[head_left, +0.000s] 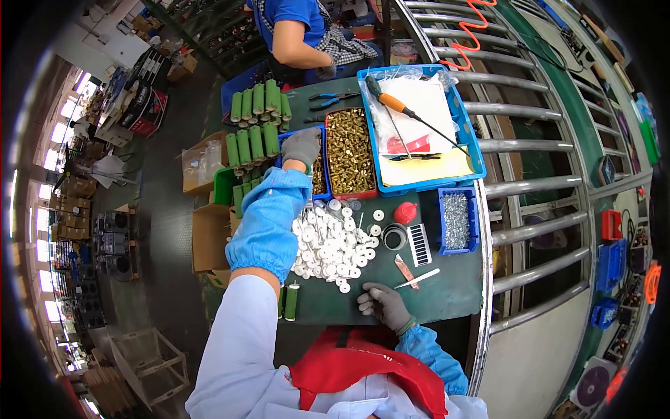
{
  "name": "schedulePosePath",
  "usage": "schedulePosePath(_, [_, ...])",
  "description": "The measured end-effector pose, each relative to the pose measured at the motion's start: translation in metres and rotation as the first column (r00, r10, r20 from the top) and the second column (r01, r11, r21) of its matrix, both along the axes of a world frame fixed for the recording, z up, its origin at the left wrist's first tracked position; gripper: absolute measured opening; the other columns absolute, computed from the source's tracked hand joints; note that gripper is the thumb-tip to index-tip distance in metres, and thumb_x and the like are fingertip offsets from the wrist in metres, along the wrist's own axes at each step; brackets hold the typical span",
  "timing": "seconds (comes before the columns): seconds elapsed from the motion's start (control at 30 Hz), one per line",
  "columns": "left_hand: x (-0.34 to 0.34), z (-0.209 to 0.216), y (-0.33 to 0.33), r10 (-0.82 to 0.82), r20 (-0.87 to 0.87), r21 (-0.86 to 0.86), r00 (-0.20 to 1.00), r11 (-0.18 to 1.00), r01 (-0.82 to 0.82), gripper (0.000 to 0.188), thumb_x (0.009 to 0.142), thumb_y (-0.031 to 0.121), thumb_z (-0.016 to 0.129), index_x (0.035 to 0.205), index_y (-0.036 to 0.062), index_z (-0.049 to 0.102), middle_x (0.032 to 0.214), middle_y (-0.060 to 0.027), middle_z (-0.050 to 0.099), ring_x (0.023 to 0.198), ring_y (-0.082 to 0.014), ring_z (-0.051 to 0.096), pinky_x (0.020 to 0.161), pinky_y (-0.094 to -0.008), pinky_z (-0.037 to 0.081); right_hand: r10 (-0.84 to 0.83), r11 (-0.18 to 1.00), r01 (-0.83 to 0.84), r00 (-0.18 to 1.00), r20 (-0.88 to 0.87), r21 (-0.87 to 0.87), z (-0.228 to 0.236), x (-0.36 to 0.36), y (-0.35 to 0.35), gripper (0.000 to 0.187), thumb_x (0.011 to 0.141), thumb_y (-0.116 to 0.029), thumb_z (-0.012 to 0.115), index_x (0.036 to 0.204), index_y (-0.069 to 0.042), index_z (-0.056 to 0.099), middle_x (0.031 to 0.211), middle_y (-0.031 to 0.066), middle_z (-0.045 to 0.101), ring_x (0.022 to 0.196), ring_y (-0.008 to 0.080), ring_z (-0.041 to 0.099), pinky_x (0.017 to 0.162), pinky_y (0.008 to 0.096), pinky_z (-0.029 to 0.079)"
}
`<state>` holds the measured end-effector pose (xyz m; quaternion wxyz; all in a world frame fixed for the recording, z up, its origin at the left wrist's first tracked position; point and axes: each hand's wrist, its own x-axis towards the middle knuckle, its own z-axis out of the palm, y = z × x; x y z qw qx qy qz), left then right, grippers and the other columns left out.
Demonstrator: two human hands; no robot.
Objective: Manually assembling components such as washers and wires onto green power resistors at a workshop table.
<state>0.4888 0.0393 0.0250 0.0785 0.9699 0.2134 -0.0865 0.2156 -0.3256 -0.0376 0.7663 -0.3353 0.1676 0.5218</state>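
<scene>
Centrally, a red tray (349,150) of brass screws sat on the green bench (447,293). Beside it, the gloved left hand (301,146) reached into a blue bin, grip unclear. Nearer, the right hand (384,305) rested loosely curled, grasping nothing, beside white plastic discs (329,246).

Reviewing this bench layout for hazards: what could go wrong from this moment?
1. The left hand reaches into the bin of brass parts with its blue sleeve stretched over the white discs; drawing back could sweep discs off the pile.
2. A green cylinder lies close to the table's near edge, beside the sleeve; a nudge might roll it off.
3. The right hand rests near the loose discs and a small flat tool, which it could knock.
</scene>
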Motion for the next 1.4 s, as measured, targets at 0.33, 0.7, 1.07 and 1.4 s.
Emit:
schedulePosePath(0.33, [0.005, 0.01, 0.007, 0.006, 0.008, -0.153, 1.0, 0.988, -0.005, 0.037, 0.088, 0.017, 0.055, 0.122, 0.0241, 0.068, 0.129, -0.0095, 0.063, 0.119, -0.0318, 0.058, 0.102, -0.0436, 0.045, 0.0, 1.0, 0.0, 1.0, -0.015, 0.006, 0.0, 0.003, -0.002, 0.034, 0.101, -0.015, 0.045, 0.129, 0.004, 0.048, 0.098, 0.0169, 0.066, 0.082, 0.0228, 0.067, 0.072, 0.0314, 0.056])
schedulePosePath(0.7, [0.002, 0.012, 0.008, 0.009, 0.035, -0.174, 0.999, 0.985, -0.003, 0.035, 0.086, 0.014, 0.057, 0.117, 0.0237, 0.07, 0.126, -0.0101, 0.064, 0.116, -0.0318, 0.059, 0.101, -0.0432, 0.046, -0.005, 1.0, 0.006, 1.0, -0.009, 0.023, 0.003, 0.003, -0.003, 0.034, 0.102, -0.015, 0.045, 0.129, 0.003, 0.049, 0.099, 0.0167, 0.066, 0.082, 0.0221, 0.067, 0.072, 0.0306, 0.056])
schedulePosePath(1.07, [-0.022, -0.004, 0.019, 0.235, 0.315, -0.621, 0.92, 0.783, 0.013, 0.024, 0.09, 0.011, 0.06, 0.112, 0.0106, 0.069, 0.097, -0.0043, 0.069, 0.085, -0.0146, 0.064, 0.074, -0.0302, 0.052, -0.001, 0.999, 0.0, 1.0, 0.011, 0.049, 0.0, 0.001, -0.001, 0.035, 0.101, -0.016, 0.045, 0.129, 0.004, 0.049, 0.099, 0.0168, 0.066, 0.083, 0.0229, 0.067, 0.073, 0.0319, 0.056])
schedulePosePath(1.4, [-0.076, 0.048, -0.019, 0.344, 0.406, -0.903, 0.846, 0.292, 0.315, 0.02, 0.093, 0.002, 0.059, 0.112, 0.0017, 0.064, 0.101, -0.0072, 0.068, 0.086, -0.0155, 0.067, 0.074, -0.029, 0.057, 0.007, 0.999, -0.007, 1.0, 0.005, 0.037, -0.008, 0.0, -0.003, 0.035, 0.1, -0.018, 0.047, 0.129, 0.003, 0.05, 0.1, 0.0173, 0.067, 0.083, 0.0242, 0.067, 0.073, 0.0334, 0.056])
